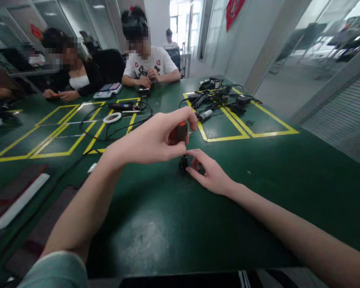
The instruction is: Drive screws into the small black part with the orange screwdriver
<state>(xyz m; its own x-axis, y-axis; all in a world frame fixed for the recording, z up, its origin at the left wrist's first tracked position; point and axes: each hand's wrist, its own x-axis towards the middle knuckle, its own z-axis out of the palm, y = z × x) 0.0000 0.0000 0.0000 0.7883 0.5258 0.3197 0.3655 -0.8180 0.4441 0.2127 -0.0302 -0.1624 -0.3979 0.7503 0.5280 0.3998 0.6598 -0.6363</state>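
Note:
My left hand [156, 138] is closed around the dark handle of a screwdriver [182, 131] with an orange end. The handle stands upright; its lower part is hidden by my thumb and fingers. Directly beneath it, a small black part [183, 163] rests on the green table. The fingertips of my right hand [210, 172] pinch this part from the right side. What kind of part it is, I cannot make out.
Yellow tape [226, 139] marks rectangles on the green table [228, 236]. A pile of black cables and adapters [216, 96] lies at the back right. More cables and a white tape roll [112, 117] lie to the left. Across the table sits a person in a white shirt [151, 64].

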